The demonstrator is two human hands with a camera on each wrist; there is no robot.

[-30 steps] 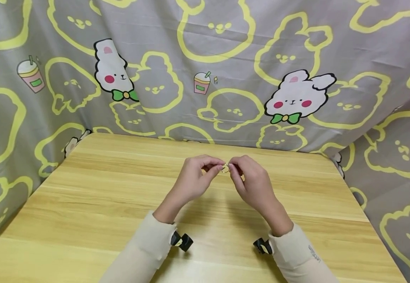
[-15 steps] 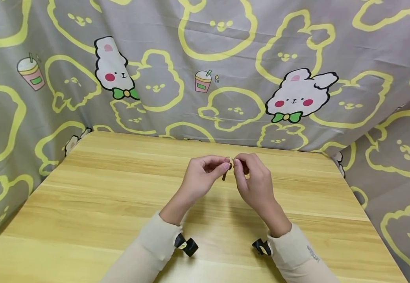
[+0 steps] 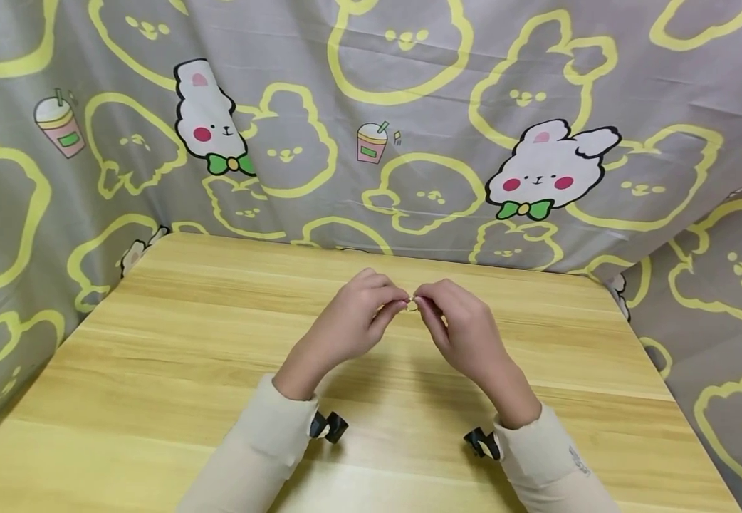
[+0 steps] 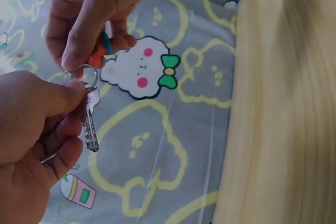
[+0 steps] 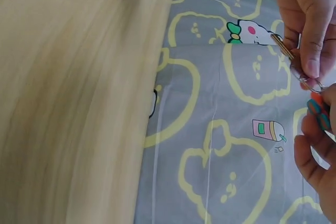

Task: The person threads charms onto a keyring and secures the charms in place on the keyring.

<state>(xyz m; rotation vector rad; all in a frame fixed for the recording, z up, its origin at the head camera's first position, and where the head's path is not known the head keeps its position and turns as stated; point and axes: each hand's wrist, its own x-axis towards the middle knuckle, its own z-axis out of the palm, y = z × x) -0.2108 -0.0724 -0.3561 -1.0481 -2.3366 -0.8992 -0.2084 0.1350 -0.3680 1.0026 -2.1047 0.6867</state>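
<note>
In the head view, my left hand (image 3: pixel 352 320) and right hand (image 3: pixel 463 324) meet fingertip to fingertip above the table, around a thin metal key ring (image 4: pixel 94 74). The left wrist view shows my left thumb and fingers pinching a silver key (image 4: pixel 91 129) by its head, its toothed blade sticking out past them. My right thumb and forefinger pinch the ring's opposite side. A small orange-and-teal piece (image 5: pixel 319 114) is tucked in my right fingers, mostly covered; its kind is unclear. Whether the key is threaded on the ring is hard to see.
Beneath the hands lies a wood-grain table (image 3: pixel 172 342). A grey curtain (image 3: pixel 320 57) printed with yellow outlines and rabbits stands round its back and sides. A small black camera (image 3: pixel 329 426) sits at the left cuff, another black camera (image 3: pixel 481 443) at the right.
Both hands moved slightly right and tilted, showing a dark key below the left fingers half a second ago. Since then the left hand has swung back left, and the key is hidden from the head view.
</note>
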